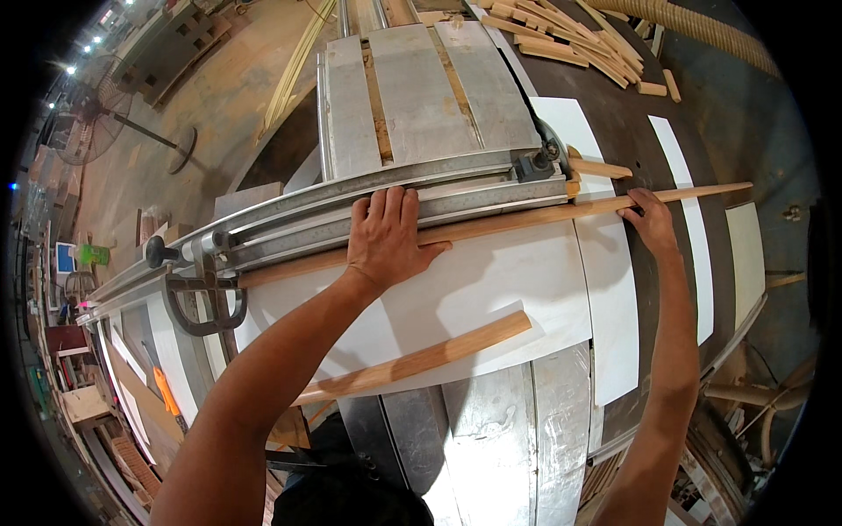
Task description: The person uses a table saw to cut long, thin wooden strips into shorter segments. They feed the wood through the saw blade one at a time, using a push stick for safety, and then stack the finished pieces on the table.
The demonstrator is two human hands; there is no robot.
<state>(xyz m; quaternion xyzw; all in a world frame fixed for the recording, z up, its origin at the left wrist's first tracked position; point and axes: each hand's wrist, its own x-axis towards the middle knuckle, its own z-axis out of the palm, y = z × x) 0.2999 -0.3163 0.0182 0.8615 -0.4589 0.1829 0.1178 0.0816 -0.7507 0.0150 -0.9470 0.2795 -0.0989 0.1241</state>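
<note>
A long, thin wooden strip (517,216) lies along the metal fence (307,206) of a saw table and reaches out past its right end. My left hand (386,232) is closed over the strip and the fence edge, fingers hooked on the fence and thumb resting along the wood. Farther right, my right hand (651,221) pinches the same strip between thumb and fingers. A shorter wooden piece (430,358) lies nearer me on a white sheet (500,263). Beside the fence's right end sits a small wood offcut (601,168). My left palm hides part of the strip.
Cut wooden sticks (570,39) are heaped at the far right of the dark tabletop (653,307). A grey clamp handle (206,302) and black knob (160,252) stand at the fence's left. A ribbed hose (710,26) crosses the upper right; a standing fan (96,110) is far left.
</note>
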